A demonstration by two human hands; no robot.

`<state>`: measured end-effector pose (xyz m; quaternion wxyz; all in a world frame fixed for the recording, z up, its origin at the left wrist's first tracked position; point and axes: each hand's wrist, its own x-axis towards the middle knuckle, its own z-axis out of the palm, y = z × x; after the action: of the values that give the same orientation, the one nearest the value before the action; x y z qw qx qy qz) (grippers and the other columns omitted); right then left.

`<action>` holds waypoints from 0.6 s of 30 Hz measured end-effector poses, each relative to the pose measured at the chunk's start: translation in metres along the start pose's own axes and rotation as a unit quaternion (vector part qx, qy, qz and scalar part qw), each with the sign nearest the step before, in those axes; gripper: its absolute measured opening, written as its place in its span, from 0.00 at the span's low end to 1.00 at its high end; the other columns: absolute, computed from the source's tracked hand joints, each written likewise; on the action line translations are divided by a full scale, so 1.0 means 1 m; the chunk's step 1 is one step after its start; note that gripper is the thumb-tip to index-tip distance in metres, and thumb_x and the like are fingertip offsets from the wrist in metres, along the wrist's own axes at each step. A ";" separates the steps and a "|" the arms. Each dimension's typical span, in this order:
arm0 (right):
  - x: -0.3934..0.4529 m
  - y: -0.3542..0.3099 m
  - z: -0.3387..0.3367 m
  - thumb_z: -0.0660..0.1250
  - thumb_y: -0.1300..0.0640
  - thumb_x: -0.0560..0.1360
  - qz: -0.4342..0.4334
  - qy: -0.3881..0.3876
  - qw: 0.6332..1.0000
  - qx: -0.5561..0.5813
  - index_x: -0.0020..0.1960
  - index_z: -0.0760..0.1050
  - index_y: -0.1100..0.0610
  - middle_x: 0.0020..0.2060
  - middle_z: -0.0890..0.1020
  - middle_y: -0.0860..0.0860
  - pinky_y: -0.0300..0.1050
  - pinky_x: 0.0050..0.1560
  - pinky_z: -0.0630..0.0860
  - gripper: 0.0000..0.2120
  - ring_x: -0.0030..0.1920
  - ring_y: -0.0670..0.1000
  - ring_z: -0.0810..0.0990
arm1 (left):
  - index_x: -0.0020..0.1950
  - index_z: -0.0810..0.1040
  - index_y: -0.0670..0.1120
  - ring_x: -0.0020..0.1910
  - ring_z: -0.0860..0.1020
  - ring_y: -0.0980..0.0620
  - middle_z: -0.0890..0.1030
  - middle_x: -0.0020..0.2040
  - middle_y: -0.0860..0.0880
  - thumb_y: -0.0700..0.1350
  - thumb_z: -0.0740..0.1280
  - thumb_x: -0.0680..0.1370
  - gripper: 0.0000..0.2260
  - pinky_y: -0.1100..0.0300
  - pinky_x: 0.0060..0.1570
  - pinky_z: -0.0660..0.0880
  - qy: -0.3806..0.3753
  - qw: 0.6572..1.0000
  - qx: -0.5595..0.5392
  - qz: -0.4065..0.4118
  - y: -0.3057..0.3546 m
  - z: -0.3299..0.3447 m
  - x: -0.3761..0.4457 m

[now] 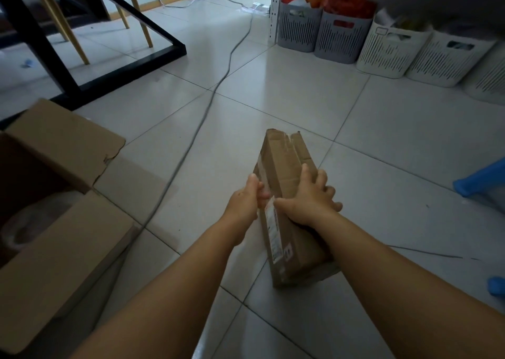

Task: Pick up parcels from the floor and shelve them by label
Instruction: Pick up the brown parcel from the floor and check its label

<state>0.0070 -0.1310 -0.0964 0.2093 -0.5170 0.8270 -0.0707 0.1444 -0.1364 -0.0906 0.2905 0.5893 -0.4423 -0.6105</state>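
Near centre: long cardboard parcel (287, 205) on the tiled floor (382, 145), its near end possibly tipped up. Left hand (244, 204) pinches its left edge by the label (273, 230); right hand (311, 199) is spread over the top. Stiff but creased, probably light — hold both long sides. Far right: baskets (341, 37).

Grey cable (191, 140) across tiles — slotted baskets (341, 37) by wall.

Parcel (287, 208) ahead on the floor (382, 145) between both hands, open box (54, 194) to its left, baskets (382, 44) lined up far right, cable (196, 129) running between.
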 end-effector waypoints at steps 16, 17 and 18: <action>0.003 0.042 -0.038 0.68 0.56 0.65 -0.044 -0.106 0.794 0.597 0.69 0.65 0.52 0.61 0.77 0.59 0.51 0.38 0.80 0.33 0.49 0.59 0.82 | 0.75 0.73 0.49 0.62 0.83 0.42 0.84 0.64 0.44 0.61 0.59 0.83 0.25 0.41 0.69 0.75 -0.038 0.996 -0.054 -0.060 -0.012 -0.047 -0.006; 0.004 0.042 -0.039 0.67 0.56 0.65 -0.044 -0.114 0.785 0.608 0.70 0.65 0.53 0.62 0.76 0.61 0.54 0.41 0.80 0.33 0.50 0.60 0.81 | 0.74 0.75 0.50 0.63 0.82 0.42 0.85 0.63 0.44 0.62 0.59 0.82 0.25 0.40 0.70 0.74 -0.050 0.995 -0.068 -0.060 -0.012 -0.050 -0.007; 0.004 0.042 -0.040 0.67 0.56 0.66 -0.048 -0.124 0.776 0.616 0.70 0.65 0.54 0.62 0.76 0.64 0.56 0.44 0.79 0.33 0.51 0.62 0.80 | 0.73 0.76 0.50 0.64 0.82 0.41 0.85 0.64 0.45 0.64 0.60 0.80 0.27 0.40 0.70 0.73 -0.063 0.993 -0.076 -0.064 -0.012 -0.053 -0.009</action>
<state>-0.0456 -0.1191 -0.0754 0.5799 -0.3208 0.5478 -0.5106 0.1990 -0.1340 -0.0924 0.2667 0.5526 -0.3736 -0.6957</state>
